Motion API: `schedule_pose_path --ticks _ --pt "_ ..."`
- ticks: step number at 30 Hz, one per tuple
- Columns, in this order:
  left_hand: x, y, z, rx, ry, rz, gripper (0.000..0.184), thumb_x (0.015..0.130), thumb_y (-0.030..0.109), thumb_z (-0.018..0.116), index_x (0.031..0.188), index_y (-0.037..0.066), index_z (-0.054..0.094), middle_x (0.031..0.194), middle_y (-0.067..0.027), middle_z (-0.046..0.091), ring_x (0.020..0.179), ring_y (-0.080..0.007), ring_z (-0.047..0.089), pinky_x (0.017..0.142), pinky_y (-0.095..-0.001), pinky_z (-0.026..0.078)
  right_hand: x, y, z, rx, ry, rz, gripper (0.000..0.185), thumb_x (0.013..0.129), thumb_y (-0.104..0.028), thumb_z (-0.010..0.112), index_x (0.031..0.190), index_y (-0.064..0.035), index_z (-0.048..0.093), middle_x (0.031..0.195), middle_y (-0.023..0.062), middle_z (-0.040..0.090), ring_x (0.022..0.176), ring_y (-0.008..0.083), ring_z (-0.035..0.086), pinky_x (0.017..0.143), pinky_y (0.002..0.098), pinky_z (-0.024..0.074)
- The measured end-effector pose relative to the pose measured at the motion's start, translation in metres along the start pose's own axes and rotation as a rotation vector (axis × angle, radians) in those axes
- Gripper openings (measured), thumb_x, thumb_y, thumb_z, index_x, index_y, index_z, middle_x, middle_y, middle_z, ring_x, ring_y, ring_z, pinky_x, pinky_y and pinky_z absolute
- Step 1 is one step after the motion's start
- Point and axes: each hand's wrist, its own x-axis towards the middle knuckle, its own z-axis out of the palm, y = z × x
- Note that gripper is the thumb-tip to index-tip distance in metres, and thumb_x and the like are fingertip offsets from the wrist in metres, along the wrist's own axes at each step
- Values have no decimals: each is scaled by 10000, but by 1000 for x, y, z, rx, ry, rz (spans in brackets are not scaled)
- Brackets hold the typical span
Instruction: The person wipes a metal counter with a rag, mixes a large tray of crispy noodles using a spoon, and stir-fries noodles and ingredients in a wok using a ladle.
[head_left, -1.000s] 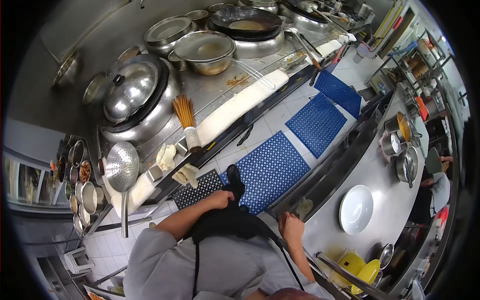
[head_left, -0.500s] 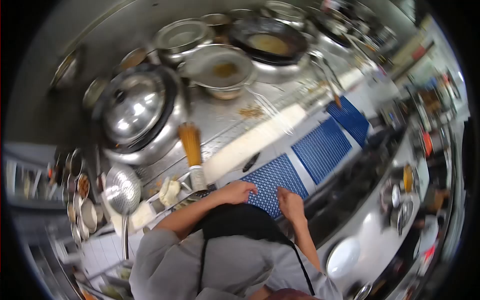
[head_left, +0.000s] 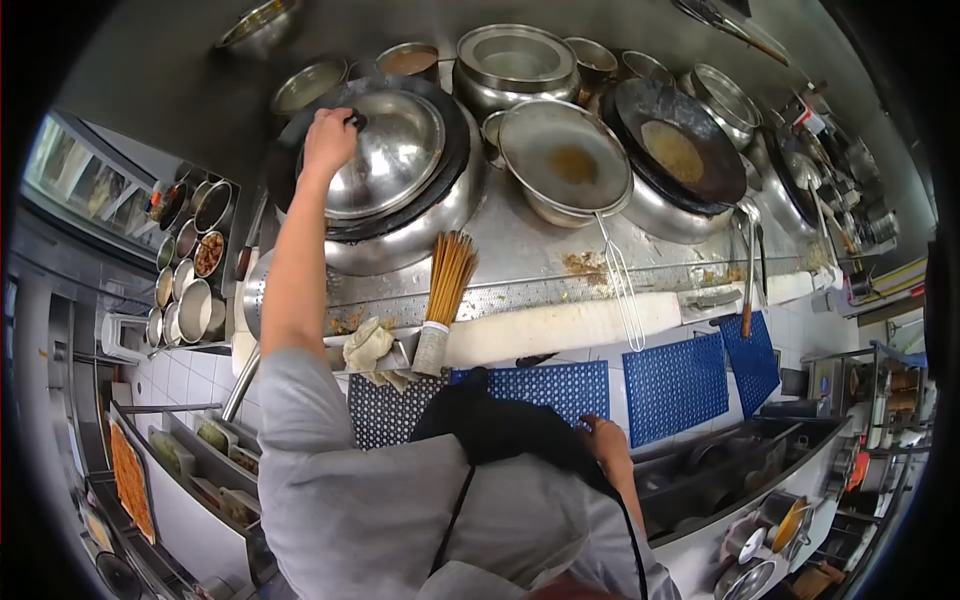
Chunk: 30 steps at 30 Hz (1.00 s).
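Observation:
My left hand [head_left: 328,145] reaches up to a domed steel wok lid [head_left: 395,150], its fingers closed on the black knob [head_left: 356,121]. The lid sits in a dark wok [head_left: 458,130] on a round steel burner stand [head_left: 440,225]. Low beside my apron, my right hand [head_left: 606,442] hangs over the blue floor mat with nothing visible in it, fingers loosely bent and apart. Close to my left forearm stands a bamboo wok brush [head_left: 452,275], bristles up, with a crumpled cloth [head_left: 368,345] to its left.
A strainer [head_left: 565,155] rests over a pot right of the lid. Beyond it sits another wok [head_left: 672,140] with liquid in it. A ladle [head_left: 750,265] leans on the stove's front edge. Several small containers [head_left: 200,310] stand at left. Blue mats [head_left: 677,388] cover the floor.
My left hand has moved from in front of my body up and left onto the lid's knob. My right hand stays low. The view has turned left.

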Motion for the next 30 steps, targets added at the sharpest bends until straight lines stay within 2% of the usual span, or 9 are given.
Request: schedule_pose_path --ticks 4,5,9,12,14,16,19,23,30 --pt "23 -36 20 218 -10 2 436 848 117 546 1277 98 623 1302 -225 569 1143 -427 576 1023 -454 447 13 21 -17 -28 62 54 381 884 -377 635 1158 -115 680 974 223 703 947 393 673 851 485 523" --pt "27 -40 24 233 -95 -17 476 841 104 548 1315 96 595 1326 -221 563 1173 -398 571 1046 -443 432 13 24 -20 -12 79 68 380 883 -373 636 1155 -112 680 975 224 703 945 394 673 849 485 523" --pt "46 -52 34 224 -308 64 496 812 79 568 1305 105 606 1291 -178 604 1219 -328 560 1035 -422 440 12 33 -11 8 118 97 365 879 -353 639 1141 -103 686 974 226 703 933 395 675 839 490 525" --pt "63 -73 46 156 -263 178 592 744 151 709 1322 117 586 1221 -159 638 1165 -342 585 994 -420 463 5 30 1 47 71 158 365 878 -366 629 1094 -77 685 983 220 702 946 386 674 829 496 530" --pt "81 -100 65 165 -349 164 664 734 170 729 1372 155 545 1232 -166 634 1163 -344 587 973 -430 472 1 20 4 54 11 237 367 881 -373 618 1080 -71 681 991 213 701 951 382 674 831 496 532" --pt "88 -106 68 121 -358 225 619 733 103 706 1336 100 562 1230 -190 634 1156 -367 593 986 -430 465 -2 15 10 74 -12 261 358 885 -373 608 1078 -80 677 996 208 701 953 380 675 834 493 533" --pt "86 -76 45 89 -383 230 517 716 43 699 1221 44 591 1159 -219 648 1113 -406 606 955 -446 473 -9 8 13 114 -1 247 332 898 -362 591 1075 -91 668 1008 203 700 955 385 674 833 492 535" --pt "117 -54 14 170 -363 303 526 730 27 706 1236 50 563 1153 -209 633 1092 -393 607 944 -443 472 -11 12 13 149 -32 299 339 905 -360 584 1118 -110 666 1023 203 699 960 387 672 843 490 533" --pt "146 94 -76 236 -122 615 591 738 -36 680 1299 47 512 1253 -203 579 1164 -408 546 977 -450 435 6 54 -19 141 -40 313 388 905 -361 597 1212 -132 660 1048 194 701 986 380 665 884 479 519"
